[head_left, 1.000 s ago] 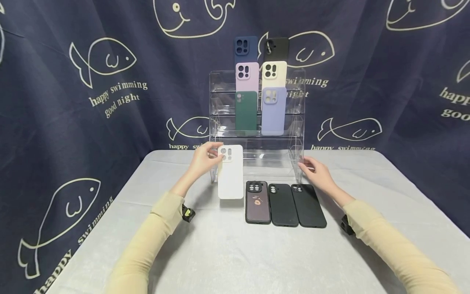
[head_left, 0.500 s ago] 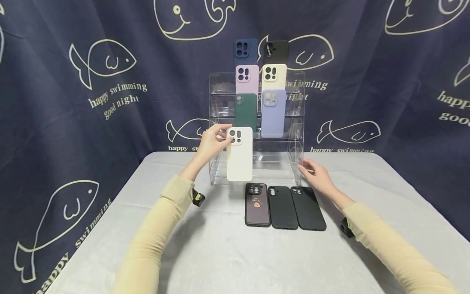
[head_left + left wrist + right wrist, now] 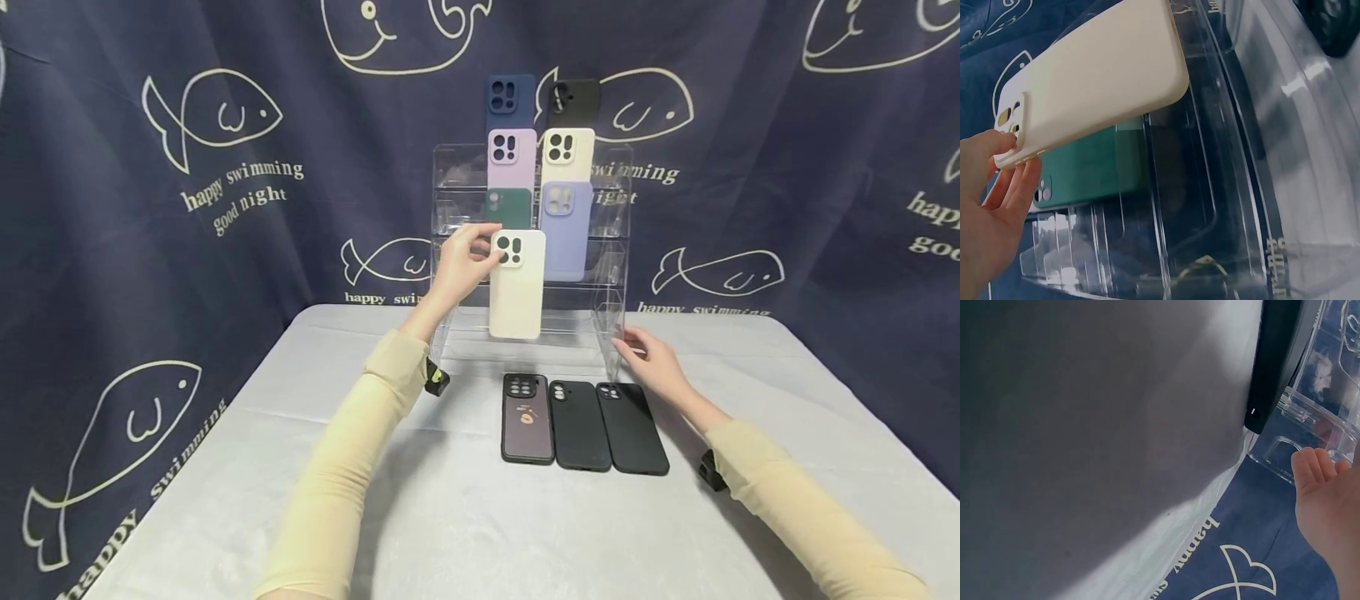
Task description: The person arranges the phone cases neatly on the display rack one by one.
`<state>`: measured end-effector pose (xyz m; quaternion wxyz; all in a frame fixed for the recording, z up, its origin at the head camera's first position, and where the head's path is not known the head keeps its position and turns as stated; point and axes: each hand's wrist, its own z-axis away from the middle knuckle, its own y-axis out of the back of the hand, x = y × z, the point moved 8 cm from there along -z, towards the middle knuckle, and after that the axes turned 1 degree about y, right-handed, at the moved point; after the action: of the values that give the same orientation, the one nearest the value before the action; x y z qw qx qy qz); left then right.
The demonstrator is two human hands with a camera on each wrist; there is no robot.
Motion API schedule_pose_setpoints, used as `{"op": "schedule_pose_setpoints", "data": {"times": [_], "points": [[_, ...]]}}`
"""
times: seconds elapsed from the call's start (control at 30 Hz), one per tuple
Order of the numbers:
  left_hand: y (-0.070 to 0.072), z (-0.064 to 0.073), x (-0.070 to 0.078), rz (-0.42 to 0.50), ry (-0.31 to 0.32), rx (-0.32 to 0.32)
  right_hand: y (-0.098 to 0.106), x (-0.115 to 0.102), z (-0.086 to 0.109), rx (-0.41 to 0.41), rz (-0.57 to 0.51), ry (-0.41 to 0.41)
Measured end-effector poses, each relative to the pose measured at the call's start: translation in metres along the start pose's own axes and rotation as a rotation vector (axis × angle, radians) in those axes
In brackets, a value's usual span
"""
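My left hand (image 3: 467, 262) pinches a white phone case (image 3: 517, 292) by its camera-cutout corner, thumb in front and fingers behind. The case hangs upright before a clear tiered display stand (image 3: 457, 350). In the left wrist view, the white case (image 3: 1104, 75) lies over part of a green phone case (image 3: 1085, 169) on the stand. Low on the stand's right side, my right hand (image 3: 651, 362) grips the edge of its side panel. The right wrist view shows that hand (image 3: 1329, 500) with curled fingers against the clear plastic.
Upper tiers hold dark blue (image 3: 512, 104), black (image 3: 576, 104), lilac (image 3: 512, 167), cream (image 3: 573, 162) and periwinkle (image 3: 564, 242) cases. In front of the stand lie a brownish black-rimmed case (image 3: 528, 425) and two black cases (image 3: 581, 429) side by side on the white-covered table (image 3: 525, 533).
My left hand has lifted the white phone case up and rightward, from low at the stand's left front to before the green case. The right hand stays at the stand's side.
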<state>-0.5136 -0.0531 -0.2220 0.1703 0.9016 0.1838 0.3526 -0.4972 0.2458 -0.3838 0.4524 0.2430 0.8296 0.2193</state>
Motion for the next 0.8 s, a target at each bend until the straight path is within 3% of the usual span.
{"op": "schedule_pose_setpoints", "data": {"times": [0.43,0.8], "points": [[-0.030,-0.028,0.009,0.030,-0.010,0.047,0.000,-0.001,0.001,0.009,-0.018,-0.007],[-0.053,-0.034,-0.001,0.082,0.023,0.101,0.000,0.001,0.001,0.008,-0.026,-0.010]]}}
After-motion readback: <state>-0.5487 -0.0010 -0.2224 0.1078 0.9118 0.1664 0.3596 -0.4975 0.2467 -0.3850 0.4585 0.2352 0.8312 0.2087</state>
